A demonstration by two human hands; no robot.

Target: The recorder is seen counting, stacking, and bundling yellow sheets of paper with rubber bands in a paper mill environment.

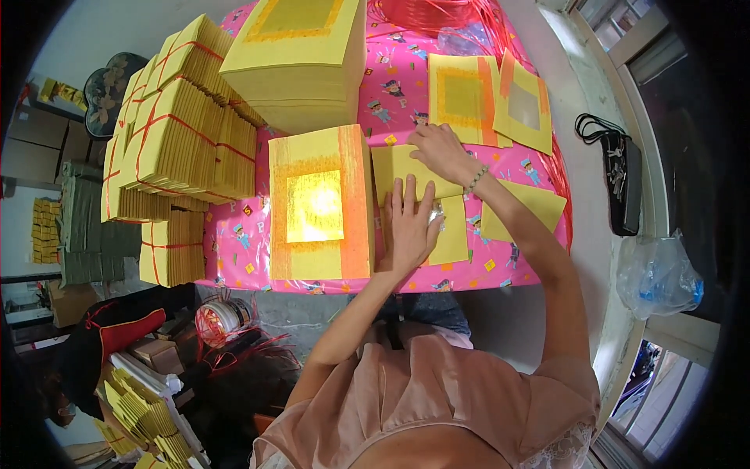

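My left hand (410,224) lies flat on a yellow paper sheet (450,242), fingers stretched toward the far side. Just beyond it, my right hand (442,153) rests with bent, slightly parted fingers at the far edge of a folded yellow sheet (394,166). A shiny silvery patch (437,213) shows beside the left fingers. To the left stands a thick stack of yellow paper (282,211), its top sheet bearing a gold foil square and an orange stripe. Another loose yellow sheet (522,211) lies under the right forearm. The undersides of both hands are hidden.
A taller yellow paper stack (293,86) stands at the back. Bundles tied with red string (170,141) are piled left. Foil-patched sheets (466,98) and red strings (430,14) lie far right on the pink patterned tablecloth (384,117). A black pouch (623,184) lies beyond the right edge.
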